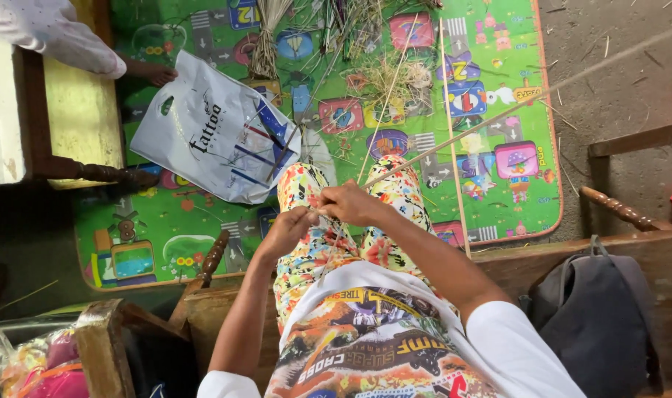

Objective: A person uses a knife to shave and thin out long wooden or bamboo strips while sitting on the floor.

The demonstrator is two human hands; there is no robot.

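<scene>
Both hands meet over the lap: left hand (288, 230) and right hand (350, 203) pinch thin pale straw strips (454, 144) running toward one o'clock across the green play mat (173, 221).

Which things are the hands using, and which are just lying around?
In use:
left hand
right hand
long thin sticks held between them
loose pile of sticks and fibres on the play mat

Lying about:
white plastic bag
dark backpack
wooden chair
</scene>
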